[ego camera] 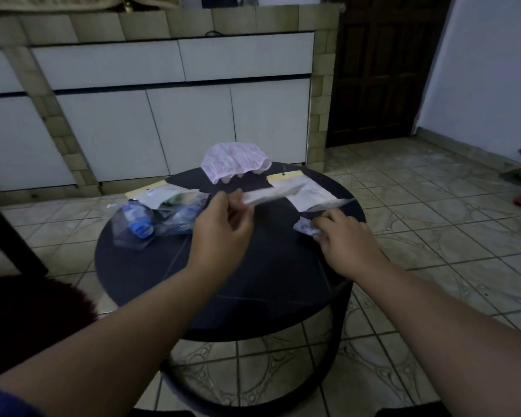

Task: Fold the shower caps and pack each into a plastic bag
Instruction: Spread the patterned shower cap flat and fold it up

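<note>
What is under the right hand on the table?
The right hand grips a small crumpled pale piece, seemingly a folded shower cap, against the dark round table. Only its left edge shows; the rest is hidden beneath the fingers.

The bench [253, 284] is bare at lower centre of the frame; blue-capped bags [151, 221] crowd centre left, a pink cap [233, 164] stands above centre, flat packets [307, 191] lie centre right.
</note>
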